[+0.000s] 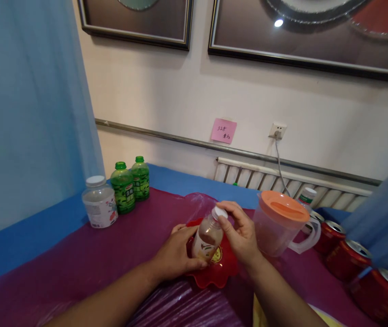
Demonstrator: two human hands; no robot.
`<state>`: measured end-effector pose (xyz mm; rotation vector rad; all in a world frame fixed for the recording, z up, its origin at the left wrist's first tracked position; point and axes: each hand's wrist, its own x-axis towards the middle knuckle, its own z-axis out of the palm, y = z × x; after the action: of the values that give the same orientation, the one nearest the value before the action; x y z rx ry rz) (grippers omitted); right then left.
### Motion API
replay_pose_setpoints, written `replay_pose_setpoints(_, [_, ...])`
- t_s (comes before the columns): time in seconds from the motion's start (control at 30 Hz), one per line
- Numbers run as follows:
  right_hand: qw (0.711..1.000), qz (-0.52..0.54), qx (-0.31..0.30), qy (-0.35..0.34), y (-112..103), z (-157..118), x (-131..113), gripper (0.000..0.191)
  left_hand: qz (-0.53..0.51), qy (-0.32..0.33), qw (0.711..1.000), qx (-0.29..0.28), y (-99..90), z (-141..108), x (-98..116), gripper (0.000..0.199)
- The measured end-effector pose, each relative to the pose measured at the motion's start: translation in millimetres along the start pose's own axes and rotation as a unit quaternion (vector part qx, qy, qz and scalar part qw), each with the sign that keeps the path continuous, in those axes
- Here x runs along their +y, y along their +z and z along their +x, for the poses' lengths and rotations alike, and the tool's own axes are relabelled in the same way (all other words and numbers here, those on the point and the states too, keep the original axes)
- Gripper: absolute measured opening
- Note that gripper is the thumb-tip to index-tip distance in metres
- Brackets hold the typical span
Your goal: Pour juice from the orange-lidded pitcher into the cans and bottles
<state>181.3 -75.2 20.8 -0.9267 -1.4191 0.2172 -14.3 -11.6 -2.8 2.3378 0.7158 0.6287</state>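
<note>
A small clear bottle (208,237) with a printed label and some liquid in it is tilted slightly over a red scalloped tray (210,278). My left hand (176,253) is wrapped round the lower body of the bottle. The fingers of my right hand (241,231) pinch the white cap (219,212) at its top. The cap sits on the bottle's neck; how tightly, I cannot tell. Just right of my right hand stands a clear plastic pitcher (272,229) with an orange lid (285,205).
At the left stand a white-capped jar (99,206) and two green bottles (123,188) (140,179). Several red cans (346,259) line the right side, with a white-capped bottle (306,196) behind the pitcher. A purple plastic sheet (88,263) covers the table; a radiator (248,177) is behind.
</note>
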Motion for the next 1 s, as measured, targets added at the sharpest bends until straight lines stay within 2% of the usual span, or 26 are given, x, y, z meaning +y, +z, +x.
replay_pose_setpoints(0.13, [0.999,-0.025,-0.026,-0.020,-1,0,-5,0.021,0.002,-0.004,1.000,0.001,-0.5,0,2,0.063])
replay_pose_setpoints(0.47, [1.000,-0.020,-0.002,0.019,6,-2,-3,0.026,0.002,-0.006,1.000,-0.009,-2.4,0,7,0.060])
replay_pose_setpoints(0.67, [0.995,0.027,0.019,0.091,15,-8,3,0.050,-0.005,-0.008,1.000,-0.008,-3.1,0,10,0.057])
replay_pose_setpoints(0.77, [0.994,0.067,0.012,0.084,16,-11,3,0.062,-0.003,-0.010,1.000,-0.011,-3.6,0,12,0.054])
replay_pose_setpoints(0.83, [0.992,0.107,-0.008,0.065,14,-11,0,0.060,-0.002,-0.015,1.000,-0.012,-4.0,0,12,0.054])
replay_pose_setpoints(0.9, [0.989,0.138,-0.022,0.053,11,-11,-5,0.049,-0.005,-0.014,1.000,-0.011,-4.1,0,11,0.059])
replay_pose_setpoints(1.0, [0.987,0.152,-0.019,0.055,9,-11,-8,0.037,-0.007,-0.014,1.000,-0.008,-3.9,-1,9,0.063])
